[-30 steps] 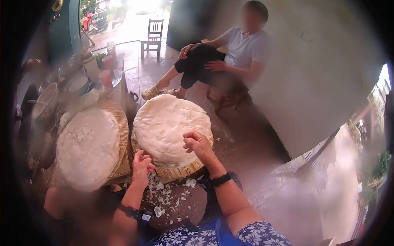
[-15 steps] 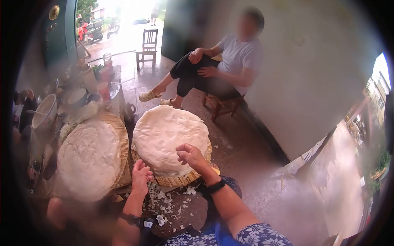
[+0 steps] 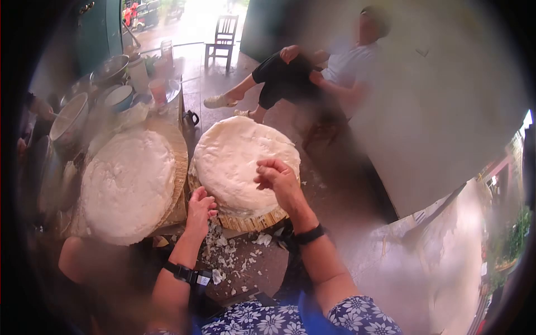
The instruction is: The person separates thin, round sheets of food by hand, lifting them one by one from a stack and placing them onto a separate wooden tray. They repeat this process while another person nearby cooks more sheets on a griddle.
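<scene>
both hands (image 3: 200,209) (image 3: 279,177) rest on the round white cake (image 3: 240,159)

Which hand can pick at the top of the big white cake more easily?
Probably the right hand: its pinched fingertips are on the top of the white cake. The left hand is curled low at the near edge, by the woven tray.

2 white cakes (image 3: 245,162) on tan woven trays (image 3: 254,222); black wristbands (image 3: 309,234); blue sleeve (image 3: 357,319) with white flowers.
</scene>
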### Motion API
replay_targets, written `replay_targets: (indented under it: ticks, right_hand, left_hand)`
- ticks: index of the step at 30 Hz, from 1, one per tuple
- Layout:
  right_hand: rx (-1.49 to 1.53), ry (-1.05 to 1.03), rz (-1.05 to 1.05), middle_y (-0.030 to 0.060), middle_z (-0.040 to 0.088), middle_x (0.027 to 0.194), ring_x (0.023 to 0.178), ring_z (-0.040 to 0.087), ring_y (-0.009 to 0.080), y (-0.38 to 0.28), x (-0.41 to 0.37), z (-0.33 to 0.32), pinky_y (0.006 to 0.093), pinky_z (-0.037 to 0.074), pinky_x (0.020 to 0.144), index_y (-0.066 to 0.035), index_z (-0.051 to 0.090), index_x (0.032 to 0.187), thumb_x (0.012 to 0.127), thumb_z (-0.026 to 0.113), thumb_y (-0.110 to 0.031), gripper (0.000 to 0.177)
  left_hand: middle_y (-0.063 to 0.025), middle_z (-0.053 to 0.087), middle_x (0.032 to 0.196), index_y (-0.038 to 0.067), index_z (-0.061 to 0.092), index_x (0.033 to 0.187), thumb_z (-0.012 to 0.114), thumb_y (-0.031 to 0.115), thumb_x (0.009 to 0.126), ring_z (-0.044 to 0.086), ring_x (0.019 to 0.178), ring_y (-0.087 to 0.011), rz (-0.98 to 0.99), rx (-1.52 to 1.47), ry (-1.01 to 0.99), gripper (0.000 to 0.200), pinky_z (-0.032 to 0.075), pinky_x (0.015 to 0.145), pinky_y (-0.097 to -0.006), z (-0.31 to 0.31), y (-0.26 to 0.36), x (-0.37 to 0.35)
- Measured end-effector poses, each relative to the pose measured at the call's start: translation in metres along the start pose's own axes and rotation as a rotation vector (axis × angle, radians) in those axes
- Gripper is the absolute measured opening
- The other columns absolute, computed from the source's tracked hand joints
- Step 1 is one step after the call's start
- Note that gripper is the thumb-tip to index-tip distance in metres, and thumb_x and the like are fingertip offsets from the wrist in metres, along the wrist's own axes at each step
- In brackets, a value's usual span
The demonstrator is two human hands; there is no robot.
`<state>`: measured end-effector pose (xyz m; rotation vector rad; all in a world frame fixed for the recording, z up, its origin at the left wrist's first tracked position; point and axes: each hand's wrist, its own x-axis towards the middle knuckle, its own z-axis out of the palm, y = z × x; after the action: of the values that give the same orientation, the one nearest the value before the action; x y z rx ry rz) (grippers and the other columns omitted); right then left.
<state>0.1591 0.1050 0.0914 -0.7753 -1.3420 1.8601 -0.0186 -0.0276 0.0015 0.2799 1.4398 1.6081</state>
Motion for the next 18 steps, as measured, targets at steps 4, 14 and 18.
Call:
replay_targets:
  ticks: [4,14,18]
  right_hand:
    - [-0.188,0.377,-0.181,0.0030,0.061,0.081,0.066,0.058,0.0101,-0.006,0.035,-0.056,0.0222,0.047,0.057,-0.003,0.061,0.096,0.085,0.054,-0.009,0.014]
    - [-0.462,0.542,0.135,0.0028,0.060,0.070,0.055,0.056,0.0106,0.038,0.052,-0.132,0.0243,0.045,0.047,-0.004,0.062,0.092,0.078,0.055,-0.011,0.017]
    - [-0.526,0.582,0.112,0.0045,0.062,0.071,0.057,0.058,0.0125,0.046,0.058,-0.137,0.0264,0.046,0.050,-0.003,0.063,0.094,0.076,0.057,-0.013,0.021]
  left_hand:
    - [-0.0101,0.039,0.131,0.003,0.032,0.136,0.057,0.010,0.079,0.052,0.080,-0.0137,-0.006,-0.003,0.008,0.063,0.047,0.066,-0.0288,-0.004,-0.002,0.002]
    - [-0.0116,0.037,0.134,0.002,0.029,0.138,0.057,0.010,0.080,0.051,0.079,-0.0127,-0.033,-0.005,-0.020,0.066,0.046,0.066,-0.0280,0.003,-0.003,0.008]
    - [-0.0055,0.044,0.120,0.004,0.032,0.135,0.058,0.010,0.079,0.053,0.077,-0.0135,-0.010,-0.017,0.030,0.062,0.047,0.066,-0.0305,0.004,-0.007,0.012]
